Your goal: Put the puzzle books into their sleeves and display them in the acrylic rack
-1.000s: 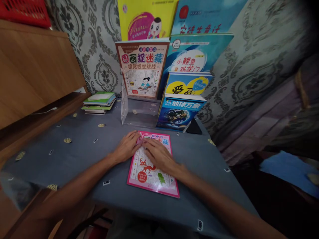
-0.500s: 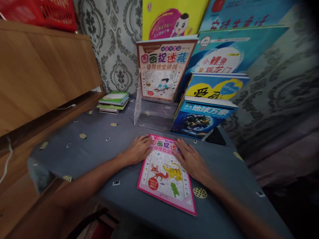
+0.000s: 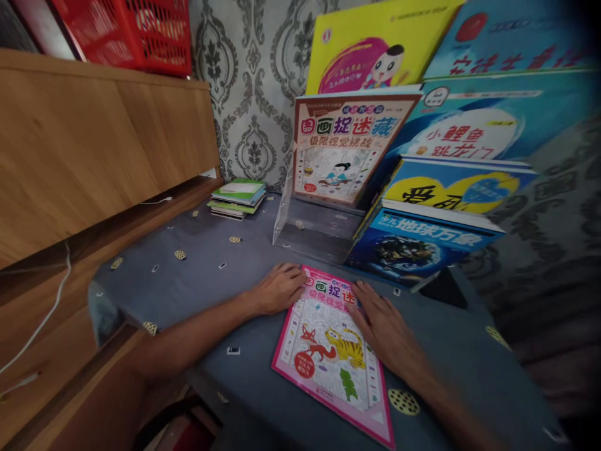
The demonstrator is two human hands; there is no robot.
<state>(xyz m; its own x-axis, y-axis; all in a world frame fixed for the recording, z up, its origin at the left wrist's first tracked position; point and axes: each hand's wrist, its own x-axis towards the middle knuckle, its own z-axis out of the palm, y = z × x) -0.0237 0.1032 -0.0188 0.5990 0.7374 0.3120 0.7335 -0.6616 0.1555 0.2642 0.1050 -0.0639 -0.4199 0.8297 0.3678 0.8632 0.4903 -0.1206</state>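
Observation:
A pink-bordered children's picture book (image 3: 323, 373) lies flat on the cloth-covered table, its cover showing a fox, a yellow tiger and a green leaf shape. My left hand (image 3: 280, 289) rests at the book's upper left edge, fingertips touching it, the palm over the cloth. Across the upper right edge lies my right hand (image 3: 385, 326), fingers stretched out flat and covering part of the title. Neither hand grips the book. Behind it, a brown-bordered book (image 3: 345, 164) of similar design leans in a clear plastic rack (image 3: 282, 216).
More books, including a blue one with a globe (image 3: 399, 247) and a yellow one (image 3: 399, 31), stand at the right and back. A small book stack (image 3: 238, 197) sits farther left. A wooden cabinet (image 3: 107, 138) carries a red basket (image 3: 141, 37). A dark flat object (image 3: 444, 289) lies right.
The whole view has shifted, so everything appears farther right and somewhat lower, and more of the red basket shows. Both hands stay in about the same places on the pink book.

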